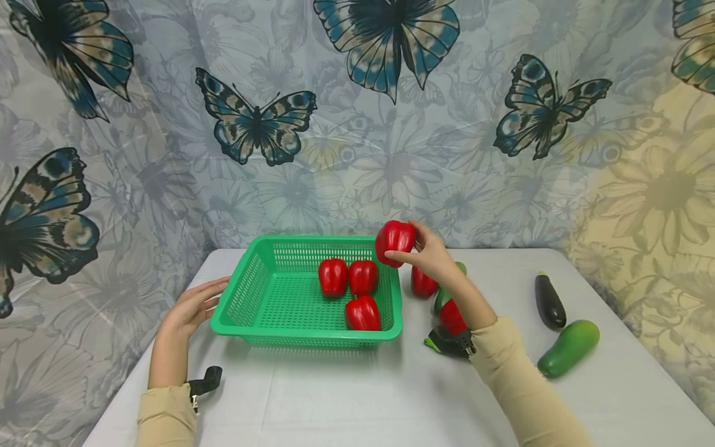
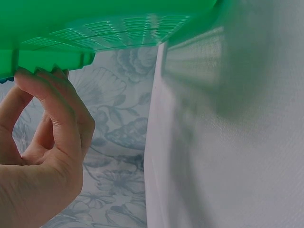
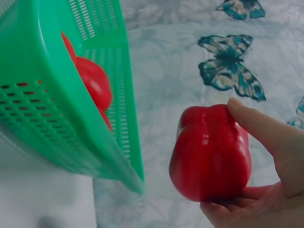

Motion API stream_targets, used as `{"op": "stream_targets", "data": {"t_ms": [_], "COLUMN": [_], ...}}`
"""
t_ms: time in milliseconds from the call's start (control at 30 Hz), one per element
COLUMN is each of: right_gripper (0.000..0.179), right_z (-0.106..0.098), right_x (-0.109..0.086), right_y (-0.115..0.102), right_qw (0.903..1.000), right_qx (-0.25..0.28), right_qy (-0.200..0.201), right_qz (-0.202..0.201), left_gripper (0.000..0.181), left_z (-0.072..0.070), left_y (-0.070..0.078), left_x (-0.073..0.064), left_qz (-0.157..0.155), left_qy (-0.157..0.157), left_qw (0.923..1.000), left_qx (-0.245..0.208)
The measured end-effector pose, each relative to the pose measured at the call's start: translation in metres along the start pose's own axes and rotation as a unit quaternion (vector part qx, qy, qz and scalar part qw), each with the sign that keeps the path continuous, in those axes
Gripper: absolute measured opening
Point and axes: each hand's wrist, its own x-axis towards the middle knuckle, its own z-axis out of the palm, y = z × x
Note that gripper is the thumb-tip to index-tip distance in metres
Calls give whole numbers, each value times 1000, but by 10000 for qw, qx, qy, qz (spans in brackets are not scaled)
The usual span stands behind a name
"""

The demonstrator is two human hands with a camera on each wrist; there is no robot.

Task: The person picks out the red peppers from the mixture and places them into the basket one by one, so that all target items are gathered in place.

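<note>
Between thumb and fingers, my right hand (image 1: 430,251) holds a red bell pepper (image 1: 395,242) above the right rim of a green plastic basket (image 1: 307,334). The right wrist view shows this bell pepper (image 3: 211,154) up close, raised beside the basket wall. Inside the basket, three red bell peppers (image 1: 333,277) lie toward the right side. My left hand (image 1: 192,307) is at the basket's left end, its fingers extended and lightly bent. In the left wrist view, fingertips of the left hand (image 2: 52,128) touch the basket's rim (image 2: 52,61).
Right of the basket, partly behind my right arm, lie red bell peppers (image 1: 423,284), a green vegetable (image 1: 440,303) and a dark vegetable with a green stem (image 1: 444,343). Farther right are an eggplant (image 1: 550,302) and a large green vegetable (image 1: 570,349). Patterned cloth hangs behind the white table (image 1: 335,397).
</note>
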Motion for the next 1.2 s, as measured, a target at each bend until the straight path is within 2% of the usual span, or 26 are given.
{"op": "stream_targets", "data": {"t_ms": [433,867,1200], "right_gripper": [93,93,92], "right_z": [21,42,56], "right_x": [-1,2,8], "right_y": [1,-9,-17], "right_qw": [9999,9994,9989], "right_qx": [1,-61,-183], "right_qy": [-154,-325,-434], "right_qz": [-56,-76,-56], "left_gripper": [26,18,21], "left_z": [-2,-5,-5], "left_y": [-2,-6,-6], "left_x": [1,6,4], "left_qz": [-11,-48,-85], "left_qy": [33,72,56], "left_qw": [10000,9999,9999], "left_qx": [-6,-54,-61]}}
